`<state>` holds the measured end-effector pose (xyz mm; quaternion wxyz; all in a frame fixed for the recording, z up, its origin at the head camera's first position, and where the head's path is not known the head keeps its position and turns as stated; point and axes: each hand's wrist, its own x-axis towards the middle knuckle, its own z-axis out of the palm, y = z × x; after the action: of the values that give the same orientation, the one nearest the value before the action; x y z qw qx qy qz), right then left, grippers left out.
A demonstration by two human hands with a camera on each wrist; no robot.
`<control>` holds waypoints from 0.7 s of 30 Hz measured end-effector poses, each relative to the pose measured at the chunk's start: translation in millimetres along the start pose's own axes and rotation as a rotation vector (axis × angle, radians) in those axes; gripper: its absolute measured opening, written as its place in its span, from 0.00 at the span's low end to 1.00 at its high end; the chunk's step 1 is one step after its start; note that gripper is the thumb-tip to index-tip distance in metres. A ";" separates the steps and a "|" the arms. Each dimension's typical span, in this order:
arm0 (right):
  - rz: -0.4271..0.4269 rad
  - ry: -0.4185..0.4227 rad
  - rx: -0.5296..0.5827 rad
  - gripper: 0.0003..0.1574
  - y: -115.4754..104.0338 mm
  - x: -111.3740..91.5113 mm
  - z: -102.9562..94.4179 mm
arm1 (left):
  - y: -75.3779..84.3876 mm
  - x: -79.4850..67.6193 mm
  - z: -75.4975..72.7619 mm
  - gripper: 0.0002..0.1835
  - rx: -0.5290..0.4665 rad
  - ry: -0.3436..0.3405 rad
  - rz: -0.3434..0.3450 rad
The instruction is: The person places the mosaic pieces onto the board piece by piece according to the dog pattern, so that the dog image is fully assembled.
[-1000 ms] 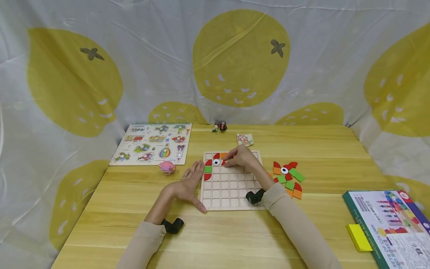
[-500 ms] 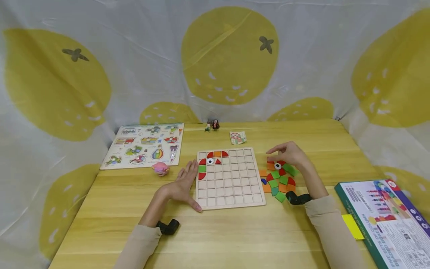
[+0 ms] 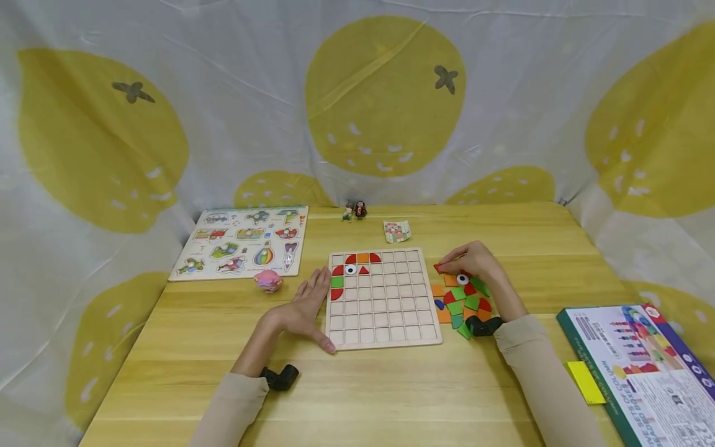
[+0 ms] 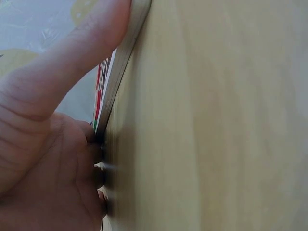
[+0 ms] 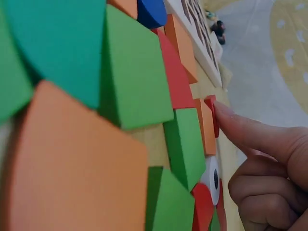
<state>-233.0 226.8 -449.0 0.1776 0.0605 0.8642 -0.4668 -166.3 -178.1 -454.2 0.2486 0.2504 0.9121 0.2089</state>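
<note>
My left hand [image 3: 304, 310] rests at the left edge of a square wooden grid board [image 3: 386, 304], fingers straight and thumb at the near left corner. In the left wrist view the thumb lies along the board's side. Several pieces sit in the board's upper left cells: red quarter-rounds, an orange square [image 3: 362, 257], a green square [image 3: 337, 282], an eye piece [image 3: 350, 269] and a red triangle [image 3: 364, 270]. Right of the board, my right hand [image 3: 475, 259] pinches a small red piece [image 3: 437, 268] at the far side of a pile of coloured pieces [image 3: 457, 307].
At the back left lies a picture puzzle board [image 3: 240, 242], with a pink toy [image 3: 269, 281] at its near corner. Small figurines [image 3: 354, 210] and a pattern card [image 3: 397, 231] are behind the grid board. A game box [image 3: 642, 366] and yellow block [image 3: 585, 382] lie front right.
My right hand has moved from the board, where the red triangle now lies, rightward to the pile, and now pinches a red piece there. The left hand stays against the board.
</note>
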 end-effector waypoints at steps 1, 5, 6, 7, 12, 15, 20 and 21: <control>0.004 0.000 0.013 0.19 -1.1 1.4 0.9 | 0.0 0.3 0.0 0.83 0.003 -0.001 -0.001; -0.010 -0.032 0.007 0.21 -3.6 3.9 3.0 | 0.4 0.5 -0.3 0.83 0.006 -0.010 -0.007; -0.023 -0.050 0.001 0.21 -3.5 4.3 3.3 | 0.5 0.5 -0.3 0.83 0.006 -0.011 -0.007; -0.038 -0.066 -0.010 0.20 -3.1 4.5 3.4 | 0.5 0.5 -0.3 0.83 0.005 -0.011 -0.006; -0.136 -0.085 -0.079 0.22 -0.6 3.3 -1.1 | 0.6 0.3 -0.2 0.83 0.004 -0.009 -0.004; -0.118 -0.067 -0.096 0.23 -0.1 1.6 -3.3 | 0.4 0.5 0.2 0.83 0.008 -0.007 -0.005; -0.139 -0.085 -0.091 0.19 -1.7 2.8 -2.0 | 0.2 0.1 -0.2 0.83 0.015 -0.008 -0.009; -0.150 -0.088 -0.091 0.19 -2.2 3.2 -1.7 | 0.3 0.0 -0.3 0.83 0.016 -0.008 -0.009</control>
<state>-237.1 226.8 -447.6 0.1825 -0.0332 0.8780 -0.4413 -166.4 -177.9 -453.9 0.2510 0.2489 0.9139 0.1994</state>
